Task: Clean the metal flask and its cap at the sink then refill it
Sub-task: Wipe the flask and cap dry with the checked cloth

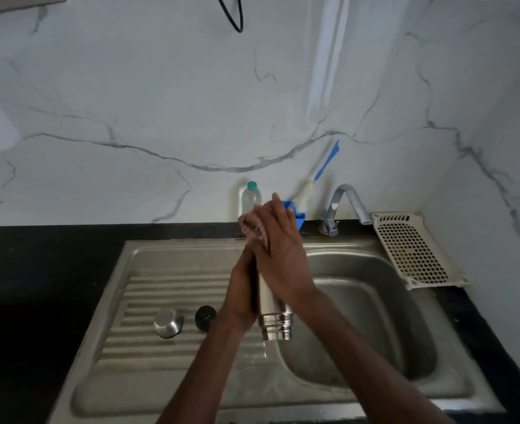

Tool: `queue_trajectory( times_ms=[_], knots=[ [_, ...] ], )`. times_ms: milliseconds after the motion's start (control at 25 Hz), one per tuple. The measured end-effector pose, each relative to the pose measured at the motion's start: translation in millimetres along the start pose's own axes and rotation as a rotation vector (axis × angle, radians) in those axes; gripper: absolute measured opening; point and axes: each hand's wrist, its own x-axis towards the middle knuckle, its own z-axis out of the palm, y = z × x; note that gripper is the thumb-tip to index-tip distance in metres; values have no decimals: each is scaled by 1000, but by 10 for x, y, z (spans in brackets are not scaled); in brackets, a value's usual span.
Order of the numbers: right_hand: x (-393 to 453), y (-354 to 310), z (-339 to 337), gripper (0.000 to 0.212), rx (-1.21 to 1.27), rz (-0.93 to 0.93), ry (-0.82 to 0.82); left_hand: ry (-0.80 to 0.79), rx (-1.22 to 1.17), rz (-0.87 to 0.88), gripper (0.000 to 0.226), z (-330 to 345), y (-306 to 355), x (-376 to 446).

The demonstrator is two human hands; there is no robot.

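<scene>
The metal flask (273, 316) is held over the sink between my two palms, its ringed end pointing toward me. My left hand (241, 293) presses on its left side, and its fingertips are blurred. From the right and above, my right hand (280, 255) lies flat on the flask with straight fingers. Most of the flask body is hidden between the hands. A steel cup-shaped cap (168, 322) and a black round cap (205, 316) lie on the ribbed drainboard (160, 289), left of my hands.
The steel sink basin (365, 304) lies to the right under a chrome tap (348, 203). A plastic bottle (251, 198) and a blue brush holder (300, 220) stand at the wall. A cream perforated tray (411, 249) leans at the right. Black counter (38, 286) surrounds the sink.
</scene>
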Motion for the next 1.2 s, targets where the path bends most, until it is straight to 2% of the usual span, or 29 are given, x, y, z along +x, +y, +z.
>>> queue_trajectory(
  times_ms=[80,120,160,320,480,520,600,680,720,840,920,1000,1080,1120,1200],
  knots=[
    [181,-10,-148,55,257,188,-69,57,28,-22,59,72,-19,-30],
    [131,-17,-183,57,342,209,-119,96,27,-17,61,80,7,-16],
    [8,-34,-213,58,355,169,-151,143,16,11,62,63,51,1],
    [-714,35,-223,57,217,-149,-229,161,22,53,72,-25,243,70],
    [-458,62,-156,53,16,-264,-126,159,185,71,62,-7,163,46],
    [-254,53,-124,52,18,-249,-71,152,201,78,57,43,113,35],
    [149,19,-152,54,222,-7,-38,144,163,58,55,168,66,15],
    [277,9,-152,61,488,200,-95,176,145,81,61,225,105,16],
    [199,2,-144,61,534,229,-136,186,134,106,63,222,166,8],
    [-386,8,-153,55,538,72,-229,232,89,148,70,120,346,28],
    [-752,26,-214,59,360,-91,-293,284,152,189,77,-84,357,97],
    [-719,1,-282,58,155,-223,-260,252,279,226,81,-152,330,102],
    [-412,-24,-253,55,-1,-293,-139,145,370,207,64,-54,239,63],
    [-217,-48,-228,54,-7,-252,-77,99,394,195,57,37,202,42],
    [161,-53,-231,51,175,-44,10,61,318,127,55,139,143,9]
  ],
)
